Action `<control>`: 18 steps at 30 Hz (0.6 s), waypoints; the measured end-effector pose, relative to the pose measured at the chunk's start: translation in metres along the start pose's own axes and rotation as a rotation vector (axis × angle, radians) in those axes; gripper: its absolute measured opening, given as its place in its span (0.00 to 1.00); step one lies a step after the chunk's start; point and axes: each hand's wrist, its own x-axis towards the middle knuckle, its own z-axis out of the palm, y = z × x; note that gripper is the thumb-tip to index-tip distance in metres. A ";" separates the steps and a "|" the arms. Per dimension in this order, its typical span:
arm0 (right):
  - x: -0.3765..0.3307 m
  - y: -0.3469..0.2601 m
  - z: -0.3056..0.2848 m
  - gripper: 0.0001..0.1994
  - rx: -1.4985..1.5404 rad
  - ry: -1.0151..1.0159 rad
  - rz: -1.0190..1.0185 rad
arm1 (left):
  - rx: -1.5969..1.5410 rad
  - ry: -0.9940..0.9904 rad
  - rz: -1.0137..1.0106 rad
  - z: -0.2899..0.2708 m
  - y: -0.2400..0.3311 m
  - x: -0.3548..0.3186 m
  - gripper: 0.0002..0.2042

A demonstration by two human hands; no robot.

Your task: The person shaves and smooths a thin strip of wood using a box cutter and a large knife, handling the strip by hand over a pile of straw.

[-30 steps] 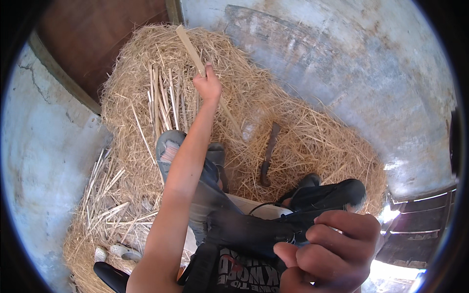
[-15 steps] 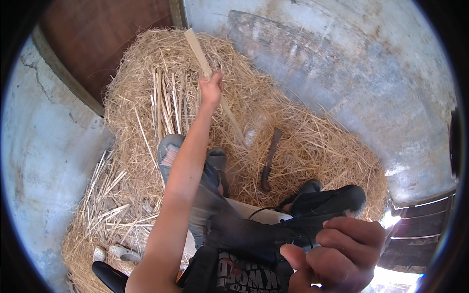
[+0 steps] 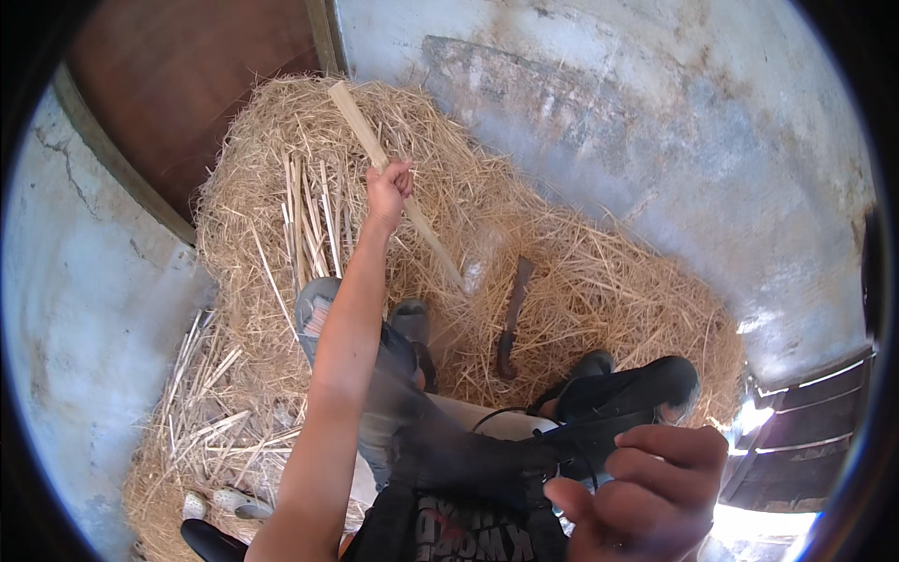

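My left hand (image 3: 388, 195), arm stretched forward, is closed around a long flat strip of pale bamboo or wood (image 3: 357, 124). The strip slants from upper left to lower right, and its lower end reaches down to the straw. My right hand (image 3: 646, 496) is close to the camera at the lower right, fingers curled and thumb beside them, with nothing showing in it. To the right of the strip's lower end lies a dark machete (image 3: 516, 304) on the straw. Several narrow pale strips (image 3: 314, 215) lie left of my left forearm.
Dry straw (image 3: 599, 272) covers the ground, bounded by a pale, stained wall (image 3: 599, 103) and a brown door panel (image 3: 187, 84). More strips (image 3: 201, 412) and light-coloured clogs (image 3: 234, 503) lie at lower left. A clear plastic thing (image 3: 474, 274) rests near the machete. My bent knees are spread.
My left hand and the strip have shifted slightly left and down in the picture. The view has shifted a little too. My left hand keeps its hold, and my right hand stays curled.
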 end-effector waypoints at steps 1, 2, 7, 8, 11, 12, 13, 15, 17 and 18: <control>-0.010 0.005 0.007 0.17 0.015 0.043 0.107 | 0.012 0.013 0.004 -0.001 -0.001 -0.002 0.16; -0.018 0.012 0.013 0.20 0.034 0.087 0.207 | 0.017 0.055 0.031 -0.004 -0.001 -0.001 0.15; -0.027 0.106 0.022 0.22 -0.127 0.055 0.375 | -0.091 0.423 0.047 -0.014 -0.028 0.008 0.11; -0.031 0.126 0.029 0.21 -0.049 0.094 0.338 | -0.124 0.538 0.037 -0.018 -0.034 0.009 0.10; -0.056 0.186 0.051 0.20 0.263 0.124 0.425 | -0.195 0.649 -0.060 -0.019 -0.036 0.009 0.14; -0.068 0.207 0.064 0.18 0.435 0.128 0.607 | -0.194 0.650 -0.108 -0.012 -0.029 0.006 0.17; -0.081 0.227 0.078 0.16 0.606 0.137 0.790 | -0.210 0.660 -0.106 0.007 -0.016 0.001 0.19; -0.102 0.261 0.110 0.11 0.661 0.254 0.937 | -0.230 0.573 -0.039 0.038 0.017 -0.008 0.21; -0.106 0.271 0.114 0.14 0.643 0.285 1.088 | -0.520 0.329 -0.098 0.059 0.059 -0.035 0.21; -0.101 0.269 0.113 0.18 0.600 0.256 1.165 | -0.571 0.257 -0.056 0.069 0.082 -0.051 0.23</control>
